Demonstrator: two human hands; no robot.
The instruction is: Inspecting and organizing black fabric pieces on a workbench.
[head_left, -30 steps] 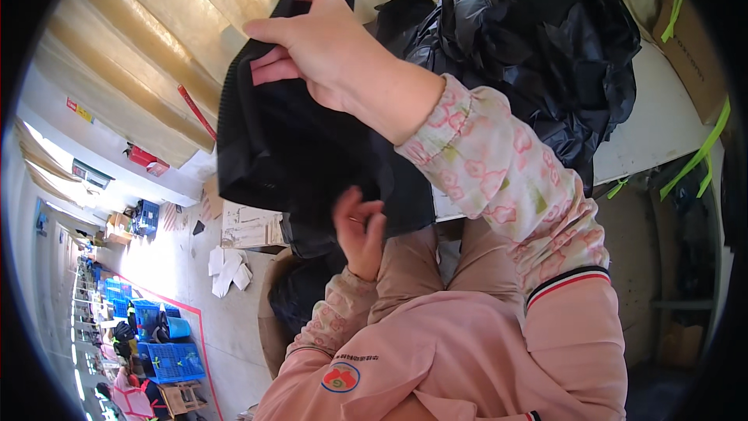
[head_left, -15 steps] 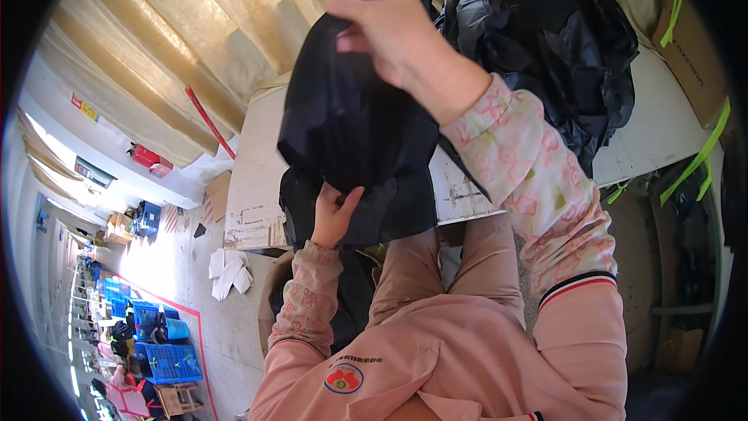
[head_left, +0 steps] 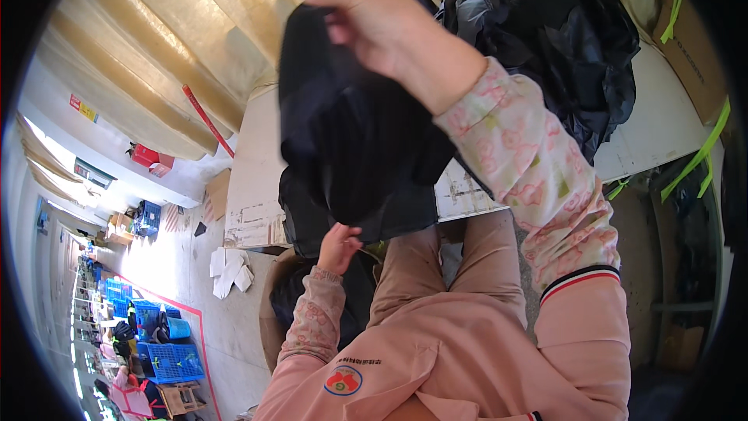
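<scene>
A large piece of black cloth (head_left: 327, 125), shiny in places, is raised in loose folds in front of me. More of it lies on the white table below and hangs over the near edge. My right hand (head_left: 378, 23) is across its upper part, with fingers stretched out and apart; I see no grip on the cloth. Down at the near edge, my left hand (head_left: 340, 248) has its fingers curled at the lowest fold, which is drawn down to a point there. The fingertips are partly hidden.
A crumpled heap of black material (head_left: 545, 54) covers the table's (head_left: 249, 156) right part. Behind hangs a beige curtain (head_left: 179, 39). A cardboard box (head_left: 689, 54) with yellow-green straps stands at right. White scraps (head_left: 230, 271) lie on the floor at left, and blue crates (head_left: 173, 362) stand beyond.
My right hand has moved a little left, and the raised cloth has shifted left with it. My left hand has come down towards me, and a fold of cloth reaches lower.
</scene>
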